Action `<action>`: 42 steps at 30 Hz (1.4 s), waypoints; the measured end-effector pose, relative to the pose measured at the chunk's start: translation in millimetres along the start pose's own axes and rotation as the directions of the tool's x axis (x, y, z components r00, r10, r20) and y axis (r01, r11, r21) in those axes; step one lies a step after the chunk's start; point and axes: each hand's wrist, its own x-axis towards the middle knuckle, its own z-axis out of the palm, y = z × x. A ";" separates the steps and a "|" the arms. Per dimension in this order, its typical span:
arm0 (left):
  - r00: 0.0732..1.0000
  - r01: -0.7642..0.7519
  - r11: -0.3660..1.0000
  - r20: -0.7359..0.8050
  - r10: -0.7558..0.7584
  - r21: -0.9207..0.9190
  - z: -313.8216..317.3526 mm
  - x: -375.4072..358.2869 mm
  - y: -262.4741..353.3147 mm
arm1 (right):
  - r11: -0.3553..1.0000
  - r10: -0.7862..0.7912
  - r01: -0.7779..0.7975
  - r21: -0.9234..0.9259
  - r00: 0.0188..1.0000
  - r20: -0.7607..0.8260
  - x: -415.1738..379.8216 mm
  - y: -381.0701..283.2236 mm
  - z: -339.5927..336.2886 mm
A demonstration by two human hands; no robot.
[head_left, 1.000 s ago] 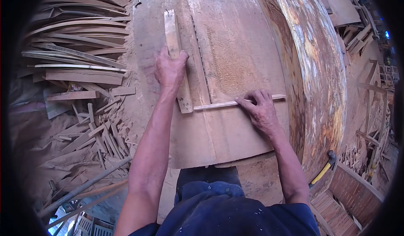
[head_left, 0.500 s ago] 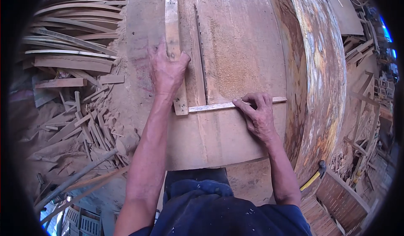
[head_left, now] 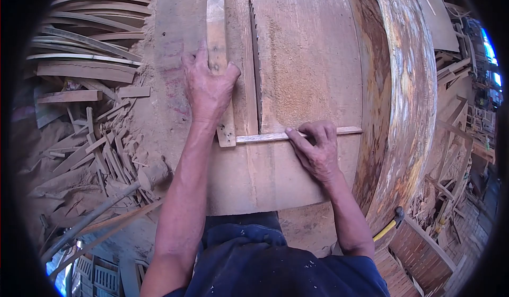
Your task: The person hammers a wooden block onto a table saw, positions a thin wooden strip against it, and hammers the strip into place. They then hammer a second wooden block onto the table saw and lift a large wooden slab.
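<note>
L hand [head_left: 209,87] pressed palm-down on wide wooden block [head_left: 218,58], fingers curled over its left edge, thumb hooked round its right edge: grasping the block, not a tight fist. R hand [head_left: 315,151] half closed, index finger and thumb pinching thin wooden strip [head_left: 265,136] near its middle, other fingers curled on top, heel of hand resting on the table top [head_left: 307,64].

Block: long, flat, pale worn wood, lying lengthwise near-to-far, left of the saw blade [head_left: 255,58]. Small nail or pin sticking up at far end; two dark spots at near end. Strip: narrow, light-coloured, lying left-to-right, its left end butted against the near end of the block, forming an L. Strip crosses just on the near side of the blade's near end; whether touching the teeth, can't tell. Right end of strip reaching close to the table's rusty right rim [head_left: 408,101].

Blade seen edge-on, thin dark toothed line sticking up through a slot, running near-to-far between block and sawdust patch [head_left: 297,85]. Table top weathered, brownish, dusted w/ sawdust.

Left of table: heap of bent slats and offcuts [head_left: 90,74] on sawdust-covered ground, metal pipe [head_left: 90,220] lying diagonally nearer. Lower right: yellow-handled hammer [head_left: 389,223] leaning by a brick ledge [head_left: 424,249]. Dark blue clothing [head_left: 265,265] at near edge.
</note>
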 end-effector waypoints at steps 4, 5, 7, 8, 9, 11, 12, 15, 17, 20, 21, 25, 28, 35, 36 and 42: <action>1.000 0.000 1.000 0.012 0.000 -0.016 -3.0 -1.1 4.8 | 0.998 -0.064 0.064 0.000 0.998 0.014 12.2 -12.2 8.6; 1.000 -0.007 1.000 0.007 0.008 -0.019 -2.5 -1.1 3.9 | 0.998 -0.058 0.058 0.017 0.998 0.010 12.1 -13.6 11.2; 1.000 -0.020 1.000 -0.002 0.020 -0.017 -1.6 -1.0 2.2 | 0.998 -0.045 0.045 0.051 0.999 0.002 10.5 -14.4 16.5; 1.000 -0.024 1.000 -0.006 0.024 -0.013 -1.1 -0.9 1.6 | 0.998 -0.052 0.052 0.048 0.999 0.000 11.2 -14.2 16.8; 1.000 -0.029 1.000 -0.010 0.029 -0.009 -0.5 -0.9 1.0 | 0.997 -0.058 0.058 0.045 0.998 -0.003 11.8 -14.2 16.6; 0.999 -0.037 0.999 -0.010 0.037 0.001 0.3 -0.5 -0.4 | 0.997 -0.065 0.066 0.043 0.998 -0.008 12.9 -15.0 15.8; 0.999 -0.040 0.999 -0.012 0.040 0.007 0.2 -0.1 -1.0 | 0.996 -0.071 0.072 0.045 0.997 -0.011 14.6 -15.8 15.9; 1.000 -0.021 1.000 -0.001 0.021 -0.002 -1.4 -0.8 1.7 | 0.996 -0.065 0.067 0.056 0.998 -0.025 14.9 -18.8 20.7; 1.000 -0.020 1.000 -0.002 0.020 -0.014 -2.3 -1.0 2.7 | 0.996 -0.061 0.063 0.062 0.998 -0.034 14.8 -20.6 23.3; 1.000 -0.030 0.999 -0.009 0.030 -0.014 -1.4 -1.3 2.3 | 0.997 -0.050 0.052 0.061 0.998 -0.039 15.1 -22.1 23.0; 0.999 -0.034 0.999 -0.015 0.034 -0.010 -1.4 -1.6 1.9 | 0.997 -0.040 0.042 0.060 0.998 -0.039 15.6 -23.5 22.7; 1.000 -0.022 0.999 0.002 0.023 -0.046 -5.1 -1.1 6.2 | 0.998 -0.024 0.026 0.059 0.999 -0.034 15.3 -24.8 23.6; 0.999 -0.035 0.998 -0.026 0.034 -0.048 -1.1 1.6 0.8 | 0.997 -0.040 0.043 0.060 0.998 -0.037 13.3 -22.7 25.9; 1.000 -0.014 0.999 -0.003 0.014 -0.046 -1.8 1.9 -1.4 | 0.997 -0.052 0.054 0.054 0.998 -0.045 13.0 -21.7 26.7; 1.000 -0.008 0.998 -0.004 0.008 -0.063 -1.4 1.7 -0.8 | 0.997 -0.053 0.055 0.053 0.998 -0.044 13.0 -21.5 26.7; 0.996 -0.070 0.991 -0.057 0.064 -0.112 -0.9 0.8 -2.6 | 0.997 -0.056 0.058 0.053 0.998 -0.038 13.3 -20.8 26.4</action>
